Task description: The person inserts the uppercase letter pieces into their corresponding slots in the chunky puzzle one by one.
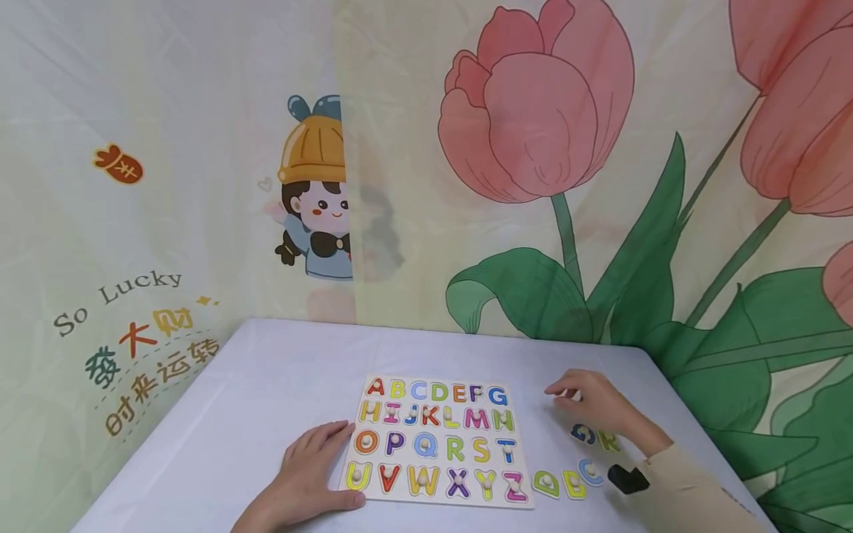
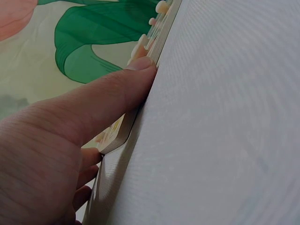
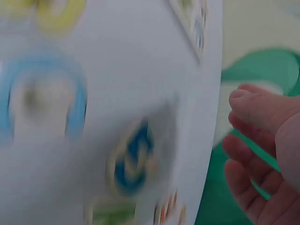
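A white alphabet puzzle board (image 1: 440, 505) lies on the table, with coloured letters A to Z in rows; many bear round knobs. My left hand (image 1: 301, 474) rests at its lower-left corner. The left thumb (image 2: 117, 91) presses straight against the board's front edge, and the other fingers reach along its left side. Right of the board, my right hand (image 1: 589, 400) hovers with loosely bent fingers and nothing between them. Below it lie a dark blue letter piece (image 1: 583, 434) and a green one (image 1: 609, 442), partly hidden by the hand.
Near the board's lower-right corner lie a green D piece (image 1: 546, 484), a yellow B piece (image 1: 574, 485) and a light blue C piece (image 1: 590, 471). A black object (image 1: 628, 480) sits by the right sleeve (image 1: 693, 492). A printed curtain (image 1: 400, 148) stands behind the white table (image 1: 280, 363).
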`<action>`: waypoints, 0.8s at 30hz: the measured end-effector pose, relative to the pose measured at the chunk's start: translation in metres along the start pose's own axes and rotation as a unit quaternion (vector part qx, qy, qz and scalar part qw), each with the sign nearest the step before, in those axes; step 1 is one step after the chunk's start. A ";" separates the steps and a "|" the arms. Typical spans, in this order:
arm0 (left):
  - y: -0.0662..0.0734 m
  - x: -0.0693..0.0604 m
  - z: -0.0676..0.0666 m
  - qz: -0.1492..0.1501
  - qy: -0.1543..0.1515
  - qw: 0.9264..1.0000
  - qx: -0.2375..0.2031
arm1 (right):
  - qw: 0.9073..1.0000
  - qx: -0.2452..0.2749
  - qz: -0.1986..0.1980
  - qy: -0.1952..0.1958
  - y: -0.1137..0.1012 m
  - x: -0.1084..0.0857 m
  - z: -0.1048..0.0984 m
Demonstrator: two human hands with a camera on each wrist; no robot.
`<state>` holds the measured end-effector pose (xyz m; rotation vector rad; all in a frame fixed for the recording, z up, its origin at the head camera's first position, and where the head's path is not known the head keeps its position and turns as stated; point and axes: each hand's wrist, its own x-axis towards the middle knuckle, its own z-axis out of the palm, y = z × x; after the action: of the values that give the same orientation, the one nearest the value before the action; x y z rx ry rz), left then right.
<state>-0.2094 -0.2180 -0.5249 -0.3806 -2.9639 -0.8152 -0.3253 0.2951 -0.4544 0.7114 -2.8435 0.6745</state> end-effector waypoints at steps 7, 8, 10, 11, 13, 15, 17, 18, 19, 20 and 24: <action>-0.001 0.003 0.001 -0.007 -0.009 1.000 0.001 | 0.998 -0.062 -0.006 -0.006 0.059 -0.018 -0.030; -0.001 0.003 0.001 -0.009 -0.011 1.000 0.001 | 0.998 -0.064 -0.007 -0.010 0.063 -0.019 -0.031; -0.001 0.003 0.001 -0.012 -0.013 1.000 -0.001 | 0.998 -0.066 -0.008 -0.019 0.067 -0.019 -0.033; -0.001 0.003 0.001 -0.013 -0.012 1.000 -0.002 | 0.998 -0.065 -0.005 -0.024 0.068 -0.019 -0.033; -0.002 0.002 0.001 -0.012 -0.010 1.000 -0.004 | 0.998 -0.060 -0.006 -0.032 0.069 -0.016 -0.032; -0.002 0.002 0.001 -0.008 -0.007 1.000 -0.003 | 0.997 -0.061 -0.012 -0.040 0.071 -0.012 -0.030; -0.003 0.002 0.001 -0.005 -0.004 1.000 -0.003 | 0.997 -0.067 -0.020 -0.046 0.074 -0.009 -0.027; -0.003 0.003 0.001 -0.004 -0.004 1.000 -0.002 | 0.996 -0.071 -0.025 -0.049 0.075 -0.008 -0.025; -0.003 0.003 0.002 -0.003 -0.003 1.000 -0.002 | 0.995 -0.076 -0.028 -0.050 0.077 -0.006 -0.024; -0.002 0.003 0.002 -0.002 -0.002 1.000 -0.002 | 0.995 -0.080 -0.029 -0.050 0.079 -0.006 -0.023; -0.001 0.002 0.002 -0.004 0.000 1.000 -0.001 | 0.996 -0.076 -0.015 -0.047 0.082 -0.004 -0.020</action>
<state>-0.2118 -0.2178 -0.5267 -0.3690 -2.9680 -0.8178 -0.3602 0.3706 -0.4691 0.7788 -2.9233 0.4259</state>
